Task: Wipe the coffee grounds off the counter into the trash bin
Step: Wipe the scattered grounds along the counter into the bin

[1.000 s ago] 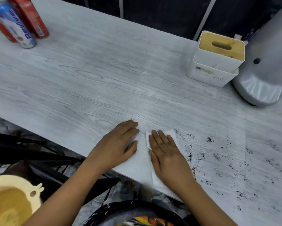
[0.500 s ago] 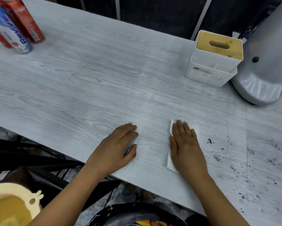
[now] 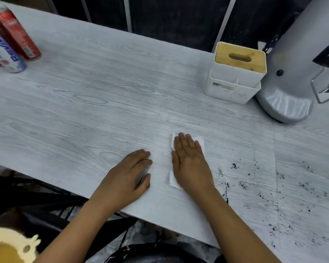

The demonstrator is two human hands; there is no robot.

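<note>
Right hand (image 3: 190,164), fingers flat on the tissue (image 3: 200,142), has slid it back left, away from the grounds (image 3: 273,190), which remain scattered right of the fingertips. Left hand (image 3: 128,179) rests flat, holding nothing. Another sweep seems needed.

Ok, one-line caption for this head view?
Right hand presses a tissue flat beside scattered coffee grounds; left hand rests on counter.

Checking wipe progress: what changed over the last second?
The right hand, pressing flat on the white tissue, slid it away from the near counter edge, farther onto the counter. The tissue no longer overhangs the edge. The coffee grounds to its right remain scattered. The left hand stayed resting on the counter. Cans, tissue box unmoved.
</note>
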